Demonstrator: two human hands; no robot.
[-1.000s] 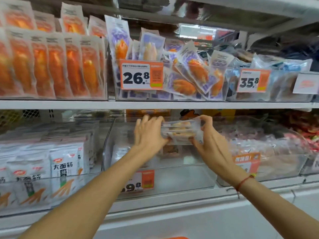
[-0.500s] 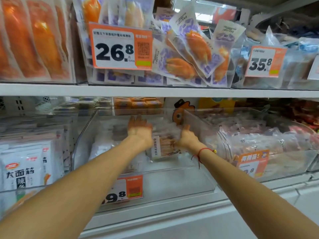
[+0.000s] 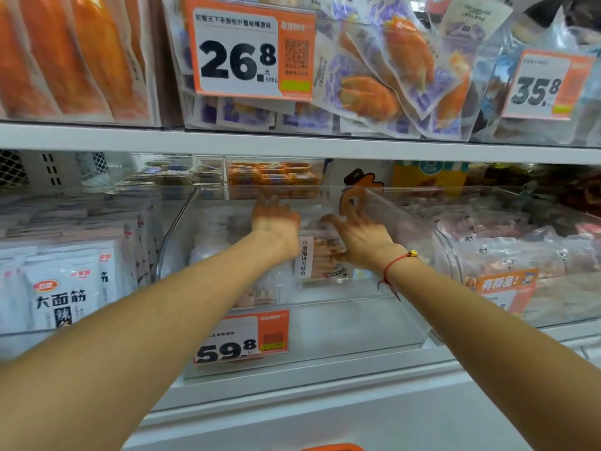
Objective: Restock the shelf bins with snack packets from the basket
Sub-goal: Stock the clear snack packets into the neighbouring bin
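Observation:
A clear snack packet (image 3: 320, 259) with brownish pieces and a white label stands upright deep inside the clear middle shelf bin (image 3: 357, 327), the one tagged 59.8. Both my arms reach into this bin. My left hand (image 3: 276, 219) lies flat with fingers stretched toward the back, its wrist against the packet's upper left corner. My right hand (image 3: 359, 237) is on the packet's right side, blurred, with fingers spread and no grip that I can see. More pale packets lie in the bin to the left, behind my left arm. An orange basket rim (image 3: 331, 447) shows at the bottom edge.
The shelf board (image 3: 292, 143) hangs low over the bin. The left neighbouring bin holds white packets (image 3: 61, 297); the right one, a clear bin (image 3: 520, 255), holds pinkish packets. Purple-and-orange packets (image 3: 383, 86) overhang from the upper shelf. A white ledge (image 3: 325, 411) runs below.
The packet, held between both hands at the bin's mouth, has gone down and back into the bin and now stands there. My fingers have opened off it. The view has moved closer.

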